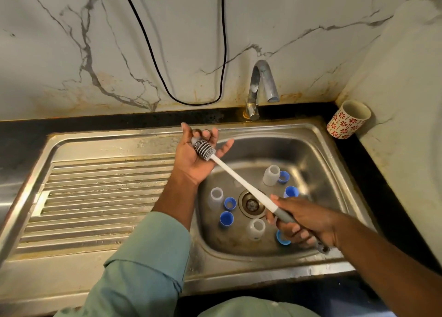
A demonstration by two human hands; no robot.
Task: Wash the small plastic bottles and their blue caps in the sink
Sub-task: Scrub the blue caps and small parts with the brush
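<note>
Bottles, three small clear ones, are lying in the sink basin [318,163] around the drain [251,203]: one [271,175] toward the back edge, one [216,195] at the left side, one [256,229] toward the front edge. Blue caps [226,219] are sitting scattered beside them. All are lying below the hands, untouched. Right hand [302,223] fingers are clenching the grey handle of a long bottle brush [241,183]. Left hand [199,152] is hovering palm-up over the basin's back-left corner, fingers released, with the brush head [204,149] resting in the palm. A patterned cup [348,119] is standing at the tabletop's back-right corner.
</note>
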